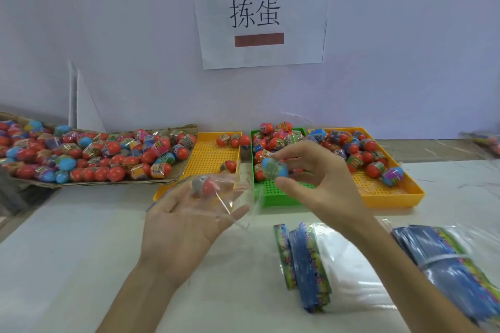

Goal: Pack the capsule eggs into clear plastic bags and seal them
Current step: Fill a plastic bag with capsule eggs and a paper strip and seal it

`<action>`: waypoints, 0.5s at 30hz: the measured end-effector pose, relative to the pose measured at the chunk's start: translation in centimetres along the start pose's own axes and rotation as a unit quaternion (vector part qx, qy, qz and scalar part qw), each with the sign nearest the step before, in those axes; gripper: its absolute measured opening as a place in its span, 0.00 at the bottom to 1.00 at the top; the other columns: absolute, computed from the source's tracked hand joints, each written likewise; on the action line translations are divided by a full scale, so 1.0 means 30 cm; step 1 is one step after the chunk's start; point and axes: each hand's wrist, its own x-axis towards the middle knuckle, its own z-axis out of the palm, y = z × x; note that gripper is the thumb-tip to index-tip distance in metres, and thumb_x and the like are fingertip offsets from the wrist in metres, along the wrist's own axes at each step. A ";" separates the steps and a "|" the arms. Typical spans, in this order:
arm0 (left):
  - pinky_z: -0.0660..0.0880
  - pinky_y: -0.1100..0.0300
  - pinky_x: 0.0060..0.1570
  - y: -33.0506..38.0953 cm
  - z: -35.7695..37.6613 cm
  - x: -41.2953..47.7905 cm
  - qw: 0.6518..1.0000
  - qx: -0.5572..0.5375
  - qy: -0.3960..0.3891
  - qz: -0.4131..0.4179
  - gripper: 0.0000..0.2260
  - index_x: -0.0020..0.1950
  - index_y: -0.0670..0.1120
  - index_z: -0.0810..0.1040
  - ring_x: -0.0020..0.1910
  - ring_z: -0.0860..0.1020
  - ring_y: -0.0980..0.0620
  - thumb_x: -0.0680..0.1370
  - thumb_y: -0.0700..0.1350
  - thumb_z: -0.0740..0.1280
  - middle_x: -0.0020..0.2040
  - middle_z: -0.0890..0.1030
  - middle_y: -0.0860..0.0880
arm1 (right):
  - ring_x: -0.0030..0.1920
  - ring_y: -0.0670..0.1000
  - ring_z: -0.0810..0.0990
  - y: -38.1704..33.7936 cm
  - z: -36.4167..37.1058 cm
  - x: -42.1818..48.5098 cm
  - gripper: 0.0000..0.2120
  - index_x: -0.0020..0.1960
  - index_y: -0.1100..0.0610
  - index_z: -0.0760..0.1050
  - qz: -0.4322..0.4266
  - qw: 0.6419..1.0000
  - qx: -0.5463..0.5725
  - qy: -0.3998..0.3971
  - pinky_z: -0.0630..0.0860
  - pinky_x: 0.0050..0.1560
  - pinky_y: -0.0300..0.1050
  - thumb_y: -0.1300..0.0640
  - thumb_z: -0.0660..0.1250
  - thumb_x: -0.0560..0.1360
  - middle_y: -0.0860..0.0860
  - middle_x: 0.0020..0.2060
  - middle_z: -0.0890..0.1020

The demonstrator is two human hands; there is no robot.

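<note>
The right hand [319, 178] is pinching a blue capsule egg with a printed wrap [274, 168] between thumb and fingertips, holding it above the near end of the green perforated plastic tray [281, 194]. The left hand [189, 219] is lying palm up with fingers spread and relaxed, carrying a clear plastic bag [216, 194] across its fingers; a red and grey capsule egg [205, 186] is sitting inside that bag, just left of the blue one. More eggs are lying heaped in a flat cardboard tray [178, 174] and in two yellow perforated trays [211, 162] [389, 192]. Stacks of blue-edged clear bags [308, 265] are resting on the white table [81, 251] under the right forearm.
</note>
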 end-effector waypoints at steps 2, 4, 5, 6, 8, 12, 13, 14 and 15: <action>0.74 0.28 0.59 0.003 0.002 0.000 1.000 -0.015 0.016 0.005 0.33 0.81 0.38 0.55 0.61 0.80 0.31 0.79 0.45 0.62 0.69 0.71 0.41 | 0.53 0.50 0.84 -0.029 0.031 -0.016 0.14 0.53 0.54 0.80 -0.028 0.999 0.020 -0.036 0.82 0.52 0.44 0.65 0.76 0.70 0.46 0.50 0.84; 0.75 0.29 0.57 0.002 0.007 -0.002 1.000 -0.011 0.018 0.018 0.33 0.82 0.38 0.54 0.59 0.81 0.31 0.79 0.45 0.61 0.63 0.71 0.43 | 0.53 0.50 0.84 -0.041 0.049 -0.029 0.13 0.53 0.55 0.81 -0.071 0.996 -0.005 -0.051 0.81 0.54 0.42 0.64 0.76 0.70 0.45 0.49 0.83; 0.76 0.30 0.56 0.001 0.009 -0.003 1.000 -0.011 0.014 0.022 0.32 0.81 0.38 0.56 0.57 0.82 0.33 0.79 0.45 0.61 0.61 0.71 0.43 | 0.53 0.48 0.83 -0.040 0.054 -0.034 0.13 0.52 0.55 0.81 -0.094 0.993 -0.037 -0.053 0.79 0.55 0.39 0.63 0.76 0.69 0.43 0.48 0.83; 0.76 0.31 0.54 -0.001 0.011 -0.004 1.000 -0.012 0.012 0.022 0.31 0.81 0.38 0.57 0.55 0.83 0.35 0.80 0.45 0.61 0.60 0.72 0.44 | 0.53 0.46 0.82 -0.035 0.060 -0.037 0.13 0.52 0.54 0.82 -0.113 0.989 -0.075 -0.052 0.76 0.55 0.38 0.62 0.77 0.69 0.42 0.48 0.83; 0.77 0.30 0.53 -0.007 0.015 -0.005 1.000 -0.015 0.007 0.011 0.30 0.80 0.37 0.59 0.54 0.84 0.36 0.80 0.45 0.61 0.62 0.74 0.43 | 0.52 0.43 0.79 -0.020 0.074 -0.040 0.12 0.51 0.51 0.82 -0.130 0.980 -0.146 -0.039 0.73 0.56 0.44 0.58 0.79 0.69 0.39 0.47 0.83; 0.72 0.28 0.62 -0.029 0.013 -0.006 0.999 0.021 -0.011 -0.029 0.23 0.77 0.37 0.62 0.69 0.73 0.29 0.84 0.46 0.54 0.73 0.71 0.33 | 0.53 0.49 0.76 0.014 0.112 -0.045 0.11 0.48 0.50 0.82 -0.143 0.965 -0.222 -0.004 0.71 0.55 0.55 0.55 0.80 0.68 0.42 0.49 0.81; 0.71 0.29 0.64 -0.033 0.011 -0.004 0.999 0.025 -0.013 -0.035 0.22 0.76 0.37 0.63 0.70 0.72 0.29 0.84 0.45 0.54 0.72 0.71 0.31 | 0.53 0.50 0.75 0.020 0.119 -0.045 0.10 0.47 0.51 0.83 -0.140 0.964 -0.226 0.003 0.72 0.54 0.54 0.55 0.80 0.68 0.43 0.50 0.80; 0.69 0.29 0.65 -0.035 0.009 -0.002 0.999 0.027 -0.018 -0.042 0.22 0.75 0.36 0.64 0.71 0.71 0.30 0.84 0.46 0.53 0.72 0.71 0.31 | 0.53 0.50 0.74 0.026 0.124 -0.046 0.10 0.46 0.51 0.83 -0.133 0.965 -0.225 0.009 0.72 0.53 0.54 0.55 0.81 0.67 0.45 0.50 0.79; 0.68 0.30 0.67 -0.038 0.007 -0.001 0.998 0.031 -0.024 -0.047 0.21 0.74 0.35 0.66 0.71 0.71 0.30 0.85 0.46 0.52 0.72 0.71 0.31 | 0.53 0.50 0.74 0.031 0.128 -0.047 0.10 0.45 0.52 0.82 -0.127 0.966 -0.223 0.015 0.73 0.53 0.53 0.55 0.81 0.67 0.45 0.50 0.78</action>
